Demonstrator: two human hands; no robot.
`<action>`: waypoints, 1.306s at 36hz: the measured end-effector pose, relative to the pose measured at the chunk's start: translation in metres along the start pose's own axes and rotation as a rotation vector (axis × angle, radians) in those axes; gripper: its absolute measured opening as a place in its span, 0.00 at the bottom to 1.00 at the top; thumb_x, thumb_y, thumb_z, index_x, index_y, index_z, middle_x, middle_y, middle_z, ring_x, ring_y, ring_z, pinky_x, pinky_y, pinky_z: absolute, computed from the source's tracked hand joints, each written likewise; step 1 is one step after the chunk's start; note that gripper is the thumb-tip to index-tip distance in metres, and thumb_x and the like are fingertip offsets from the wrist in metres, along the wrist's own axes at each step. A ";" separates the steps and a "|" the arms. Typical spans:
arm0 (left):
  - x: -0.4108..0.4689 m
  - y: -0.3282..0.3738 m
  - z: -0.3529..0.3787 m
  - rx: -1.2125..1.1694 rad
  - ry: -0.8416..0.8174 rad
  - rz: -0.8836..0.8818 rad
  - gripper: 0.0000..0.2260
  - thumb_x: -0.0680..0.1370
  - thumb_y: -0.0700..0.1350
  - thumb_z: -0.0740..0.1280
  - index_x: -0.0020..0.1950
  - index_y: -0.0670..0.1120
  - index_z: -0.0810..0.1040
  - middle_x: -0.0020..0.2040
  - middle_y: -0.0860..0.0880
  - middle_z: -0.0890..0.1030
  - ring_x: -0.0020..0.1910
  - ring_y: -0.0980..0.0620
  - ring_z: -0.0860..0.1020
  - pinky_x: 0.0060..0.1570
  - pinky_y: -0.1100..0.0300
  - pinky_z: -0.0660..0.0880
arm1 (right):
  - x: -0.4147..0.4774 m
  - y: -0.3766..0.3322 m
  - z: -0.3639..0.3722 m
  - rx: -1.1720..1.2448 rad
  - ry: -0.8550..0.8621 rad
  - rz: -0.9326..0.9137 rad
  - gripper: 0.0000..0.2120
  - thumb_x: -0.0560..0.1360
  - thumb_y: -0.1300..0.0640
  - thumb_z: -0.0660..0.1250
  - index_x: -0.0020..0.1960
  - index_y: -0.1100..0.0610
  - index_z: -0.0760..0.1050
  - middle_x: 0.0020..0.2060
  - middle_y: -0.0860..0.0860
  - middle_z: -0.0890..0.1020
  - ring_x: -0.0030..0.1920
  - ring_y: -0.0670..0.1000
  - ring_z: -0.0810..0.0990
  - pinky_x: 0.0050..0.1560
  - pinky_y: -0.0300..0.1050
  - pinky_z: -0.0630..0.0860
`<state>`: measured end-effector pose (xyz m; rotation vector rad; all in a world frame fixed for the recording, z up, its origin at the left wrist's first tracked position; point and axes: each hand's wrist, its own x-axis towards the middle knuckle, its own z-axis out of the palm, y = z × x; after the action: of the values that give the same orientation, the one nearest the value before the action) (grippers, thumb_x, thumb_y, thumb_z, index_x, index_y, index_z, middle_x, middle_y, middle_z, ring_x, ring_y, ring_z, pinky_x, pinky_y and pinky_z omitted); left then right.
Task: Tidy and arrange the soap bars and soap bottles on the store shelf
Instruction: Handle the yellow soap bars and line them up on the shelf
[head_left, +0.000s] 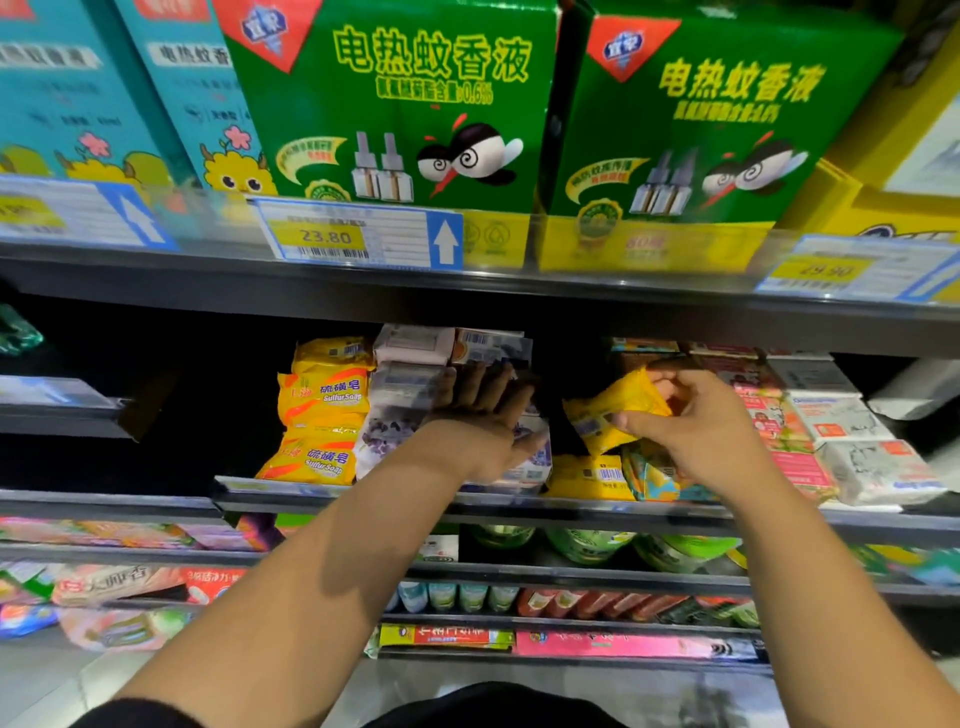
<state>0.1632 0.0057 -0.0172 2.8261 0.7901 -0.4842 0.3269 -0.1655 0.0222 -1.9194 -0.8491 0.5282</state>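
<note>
On the middle shelf (363, 493) stands a stack of yellow sulfur soap packs (322, 410) at the left. Beside it is a pile of pale purple and pink soap bars (410, 374). My left hand (485, 410) reaches into the shelf, its fingers laid flat against the right side of that pile. My right hand (696, 421) holds a yellow soap pack (613, 410), lifted above more yellow and orange packs (597, 475) lying on the shelf. White and red boxed soap bars (841, 441) fill the right end.
Green mosquito-liquid boxes (395, 104) and teal boxes (67, 93) stand on the shelf above, behind price tags (358, 234). Lower shelves hold green bottles (587, 543), small bottles (447, 595) and flat packets (119, 582). The shelf space left of the sulfur soap is dark.
</note>
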 end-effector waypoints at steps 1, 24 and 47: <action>-0.001 0.000 -0.001 -0.008 -0.013 0.007 0.32 0.81 0.67 0.43 0.80 0.57 0.37 0.79 0.53 0.32 0.78 0.46 0.32 0.75 0.43 0.32 | -0.008 0.002 0.000 0.103 0.041 0.014 0.14 0.68 0.61 0.80 0.48 0.54 0.76 0.33 0.47 0.78 0.30 0.46 0.77 0.30 0.44 0.75; -0.094 -0.010 0.030 -1.025 0.527 0.415 0.17 0.75 0.43 0.74 0.55 0.63 0.76 0.68 0.65 0.72 0.69 0.55 0.70 0.63 0.59 0.72 | -0.076 -0.024 0.066 0.755 -0.108 0.303 0.18 0.66 0.57 0.72 0.56 0.57 0.81 0.56 0.62 0.82 0.47 0.54 0.84 0.41 0.48 0.82; -0.141 -0.049 0.028 -1.594 0.503 0.188 0.23 0.75 0.46 0.74 0.67 0.54 0.70 0.63 0.57 0.79 0.60 0.52 0.78 0.54 0.57 0.77 | -0.077 -0.057 0.118 0.469 -0.240 0.054 0.24 0.72 0.59 0.73 0.63 0.40 0.75 0.53 0.46 0.83 0.53 0.48 0.84 0.45 0.49 0.83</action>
<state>0.0158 -0.0265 0.0030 1.4161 0.5185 0.6663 0.1781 -0.1354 0.0191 -1.4694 -0.7430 0.9173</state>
